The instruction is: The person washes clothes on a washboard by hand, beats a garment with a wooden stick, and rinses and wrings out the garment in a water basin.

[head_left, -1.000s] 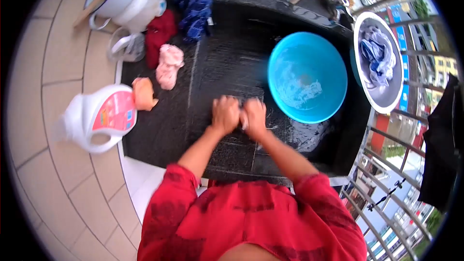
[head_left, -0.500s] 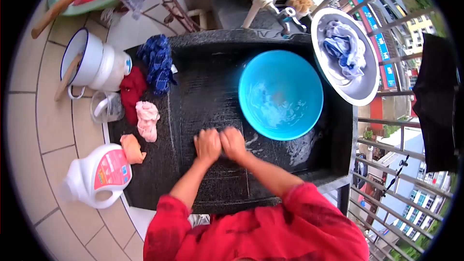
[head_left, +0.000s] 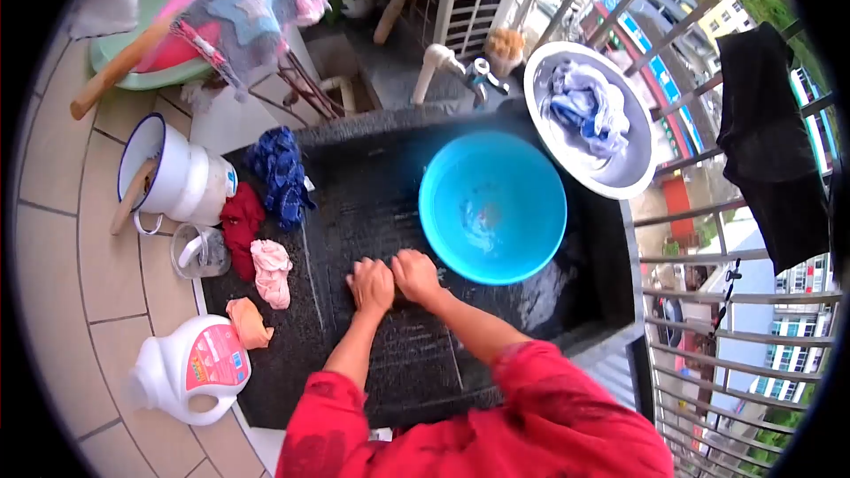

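Observation:
My left hand point(head_left: 371, 287) and my right hand point(head_left: 415, 275) are side by side, low over the ridged middle of the black stone sink point(head_left: 412, 350). Both have curled fingers; whatever they hold is hidden beneath them. Just right of my right hand stands a blue basin point(head_left: 492, 207) with some water in it. To the left, along the sink's side, lie a dark blue patterned cloth point(head_left: 282, 179), a dark red cloth point(head_left: 240, 228), a pink cloth point(head_left: 271, 273) and an orange cloth point(head_left: 250, 323).
A white detergent jug point(head_left: 197, 370), a clear plastic cup point(head_left: 200, 250) and an enamel pot point(head_left: 156, 162) line the left side. A metal basin point(head_left: 591, 120) with wet cloth sits at the back right corner, beside the tap point(head_left: 479, 75). Railings point(head_left: 744, 297) run along the right.
The view has tilted and shifted, showing more of the area behind the sink. My hands stay close together over the ridged surface, with a slightly wider gap between them than half a second ago.

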### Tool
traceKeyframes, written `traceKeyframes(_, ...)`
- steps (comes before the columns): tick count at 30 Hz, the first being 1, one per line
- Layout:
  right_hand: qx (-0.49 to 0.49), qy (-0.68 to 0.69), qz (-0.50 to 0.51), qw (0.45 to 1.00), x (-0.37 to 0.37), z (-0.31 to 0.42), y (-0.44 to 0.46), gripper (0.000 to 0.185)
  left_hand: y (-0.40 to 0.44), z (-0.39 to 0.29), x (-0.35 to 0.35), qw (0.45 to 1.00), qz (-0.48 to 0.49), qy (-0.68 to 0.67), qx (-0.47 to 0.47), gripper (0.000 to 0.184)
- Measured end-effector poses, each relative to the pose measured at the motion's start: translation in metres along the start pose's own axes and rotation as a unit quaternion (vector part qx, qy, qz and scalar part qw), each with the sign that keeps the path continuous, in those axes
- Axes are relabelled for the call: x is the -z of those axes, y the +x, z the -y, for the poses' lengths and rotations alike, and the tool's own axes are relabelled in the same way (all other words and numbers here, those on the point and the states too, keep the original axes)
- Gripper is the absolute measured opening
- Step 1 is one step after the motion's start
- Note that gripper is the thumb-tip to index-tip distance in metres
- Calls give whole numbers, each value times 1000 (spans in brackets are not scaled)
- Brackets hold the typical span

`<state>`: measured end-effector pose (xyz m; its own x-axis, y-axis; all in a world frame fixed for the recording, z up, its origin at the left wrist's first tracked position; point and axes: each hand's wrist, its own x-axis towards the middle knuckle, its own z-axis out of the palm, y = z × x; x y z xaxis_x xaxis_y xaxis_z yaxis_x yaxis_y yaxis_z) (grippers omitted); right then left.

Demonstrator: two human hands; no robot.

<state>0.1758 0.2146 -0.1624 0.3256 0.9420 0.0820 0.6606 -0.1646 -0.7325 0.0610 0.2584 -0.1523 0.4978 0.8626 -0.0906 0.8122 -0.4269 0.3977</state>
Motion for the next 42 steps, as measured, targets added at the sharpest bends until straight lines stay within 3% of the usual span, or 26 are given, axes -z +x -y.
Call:
traceKeyframes(2,-14,-5,-37,999,-7,4,25,21,20,3,-8,997,-69,-7,28,27)
traceKeyframes(4,-52,-41,-43,997,-5,5,6,23,-5,5,1,998,-29,-51,13,27)
traceKeyframes(6,-77,77,1,994,21,18,-25,23,-31,-6,28,995,27,-101,-3,27)
traceKeyframes(8,-51,138,28,989,44,33,-64,15,-73,-17,35,990,-21,-141,0,24)
traceKeyframes(9,19,110,-93,989,39,40,-85,13,-90,-25,30,994,-68,-86,-13,21)
traceKeyframes(10,29,43,-68,996,32,38,-102,9,-99,-29,28,995,-58,-66,-43,17)
traceKeyframes(12,86,44,-32,995,11,7,-82,14,-66,-4,13,990,27,-80,-109,17)
traceKeyframes(14,-39,102,50,993,2,-15,-32,18,-8,-3,-5,992,125,-37,-1,19)
traceKeyframes(16,-29,65,1,997,4,-9,-4,20,13,-12,-1,999,-5,-42,28,23)
traceKeyframes(18,13,30,-70,997,1,-6,-14,19,-4,-15,6,999,1,-33,7,24)
traceKeyframes(20,-34,49,-30,998,17,11,-45,19,-36,-18,24,995,93,-33,-4,24)
traceKeyframes(21,-32,77,6,996,33,20,-65,17,-57,-21,33,996,49,-68,-23,24)
traceKeyframes(23,-18,133,-19,991,45,36,-100,13,-97,-32,40,993,-17,-105,-41,22)
traceKeyframes(24,-7,66,-101,993,43,50,-113,11,-112,-35,35,993,-39,-107,-41,20)
traceKeyframes(26,80,-3,-86,993,13,24,-102,13,-95,-5,8,989,-25,-57,-134,17)
traceKeyframes(27,76,-10,-89,993,0,10,-77,18,-66,3,-3,990,-18,-55,-126,17)
traceKeyframes(29,88,20,-48,995,-2,-2,-19,20,-24,-4,-2,1000,13,-13,-15,20)
traceKeyframes(30,70,38,-44,996,-5,-6,0,18,-12,-11,-4,997,-42,-22,56,23)
traceKeyframes(31,14,50,-43,998,-4,-1,7,16,-10,-13,-1,997,-19,-5,69,26)
traceKeyframes(32,-19,37,-83,996,-2,8,0,18,-19,-11,6,997,-20,-1,69,26)
traceKeyframes(34,-27,27,-37,999,13,15,-24,20,-38,-13,22,996,67,-56,14,29)
traceKeyframes(36,-40,93,30,994,34,24,-60,20,-74,-19,36,995,25,-100,-5,28)
traceKeyframes(37,9,104,-9,994,41,35,-77,19,-92,-22,36,993,-18,-114,10,26)
traceKeyframes(38,48,86,-112,989,41,49,-92,18,-107,-25,28,994,-61,-92,5,23)
traceKeyframes(40,46,-21,-48,998,16,24,-93,18,-97,-11,11,995,-30,-47,-84,22)
traceKeyframes(42,-15,34,-9,999,-10,-8,-36,17,-36,4,-13,997,66,-44,-10,22)
